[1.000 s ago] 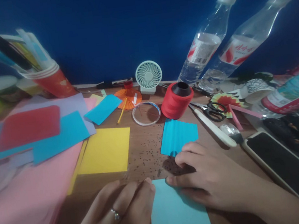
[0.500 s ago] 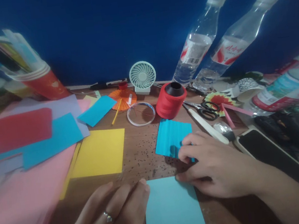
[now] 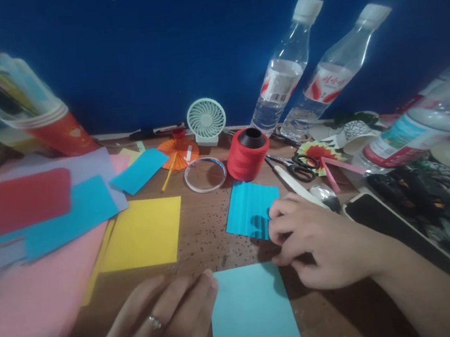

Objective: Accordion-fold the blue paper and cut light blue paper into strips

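Note:
A light blue sheet of paper [image 3: 250, 314] lies flat at the near edge of the desk. My left hand [image 3: 158, 326], with a ring on one finger, rests along its left edge, fingers stretched out; the thumb is mostly hidden. At the sheet's top right corner is my right hand [image 3: 317, 239], fingers bent and apart, the fingertips down at the corner and desk. Just beyond lies a pleated bright blue paper [image 3: 251, 209], its right edge partly covered by the right hand's fingers. I cannot tell whether they press on it.
Yellow paper [image 3: 142, 232] and a pink stack [image 3: 41, 320] lie left. Behind stand a red thread spool [image 3: 248, 154], a clear tape ring [image 3: 205, 175], a small fan [image 3: 206, 120] and bottles [image 3: 279, 78]. Scissors [image 3: 301, 166], a white-handled tool [image 3: 295, 184] and a phone [image 3: 404, 239] lie right.
The view has shifted slightly, so most things sit further left. My right hand has slid a little right relative to the light blue sheet, showing more of its top edge.

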Available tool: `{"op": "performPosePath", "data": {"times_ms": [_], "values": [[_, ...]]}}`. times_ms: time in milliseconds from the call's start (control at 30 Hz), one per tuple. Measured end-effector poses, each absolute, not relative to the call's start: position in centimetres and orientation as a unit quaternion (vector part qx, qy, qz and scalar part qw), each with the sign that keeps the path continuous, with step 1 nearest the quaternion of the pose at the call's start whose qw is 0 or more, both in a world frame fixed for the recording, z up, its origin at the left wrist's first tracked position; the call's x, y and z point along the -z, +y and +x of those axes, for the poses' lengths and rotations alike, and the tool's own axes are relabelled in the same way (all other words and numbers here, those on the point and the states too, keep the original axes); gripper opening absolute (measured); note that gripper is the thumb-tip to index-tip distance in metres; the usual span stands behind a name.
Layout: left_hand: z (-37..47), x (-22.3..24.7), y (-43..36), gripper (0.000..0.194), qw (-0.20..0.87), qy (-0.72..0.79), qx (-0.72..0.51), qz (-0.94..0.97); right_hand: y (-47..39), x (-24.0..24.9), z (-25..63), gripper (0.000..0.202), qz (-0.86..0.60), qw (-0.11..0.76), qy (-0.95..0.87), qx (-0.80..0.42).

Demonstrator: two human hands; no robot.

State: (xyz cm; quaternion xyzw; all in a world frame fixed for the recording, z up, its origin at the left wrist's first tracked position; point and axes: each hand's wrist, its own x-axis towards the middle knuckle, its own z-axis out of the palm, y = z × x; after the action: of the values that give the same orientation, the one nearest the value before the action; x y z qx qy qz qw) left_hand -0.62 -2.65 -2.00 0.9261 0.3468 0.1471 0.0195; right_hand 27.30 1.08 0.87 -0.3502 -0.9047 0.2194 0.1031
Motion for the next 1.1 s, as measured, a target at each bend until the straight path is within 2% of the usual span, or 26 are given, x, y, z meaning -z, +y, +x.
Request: {"op": "performPosePath", "data": {"times_ms": [167,233,400,500,667,767,900,1033,1100], "values": [[-0.4,2.1,-2.7,0.041,0.019,0.344,-0.127,0.930,1.2,-0.6,27.4,0.020,-0.334,0.313,-0.856,-0.242],[-0.5,2.2,-2.8,0.043,0.013,0.347,-0.131,0.929,1.1,-0.6,27.1,0.018,-0.348,0.347,-0.839,-0.234],[-0.7,2.4,-2.9,0.041,0.007,0.327,-0.133,0.936,0.3,0.4,25.0,0.011,-0.362,0.315,-0.854,-0.199],[-0.7,2.4,-2.8,0.034,-0.013,0.322,-0.142,0.936,-0.2,1.5,23.7,0.018,-0.360,0.231,-0.892,-0.144],[-0.6,1.6,-2.3,0.028,-0.031,0.328,-0.166,0.930,0.0,2.1,23.5,0.018,-0.357,0.190,-0.901,-0.159],[-0.4,0.5,-1.8,0.024,-0.020,0.327,-0.156,0.932,0.1,2.0,23.7,0.017,-0.354,0.181,-0.904,-0.157],[0.3,-0.1,-1.5,0.038,-0.018,0.291,-0.117,0.949,-0.3,2.2,23.2,0.019,-0.356,0.178,-0.906,-0.140],[0.9,0.5,-1.7,0.037,0.012,0.306,-0.056,0.950,-1.1,2.6,22.2,0.022,-0.381,0.173,-0.903,-0.097],[0.9,0.9,-1.8,0.037,-0.005,0.304,-0.063,0.951,-1.4,2.8,22.0,0.021,-0.378,0.174,-0.906,-0.075]]}}
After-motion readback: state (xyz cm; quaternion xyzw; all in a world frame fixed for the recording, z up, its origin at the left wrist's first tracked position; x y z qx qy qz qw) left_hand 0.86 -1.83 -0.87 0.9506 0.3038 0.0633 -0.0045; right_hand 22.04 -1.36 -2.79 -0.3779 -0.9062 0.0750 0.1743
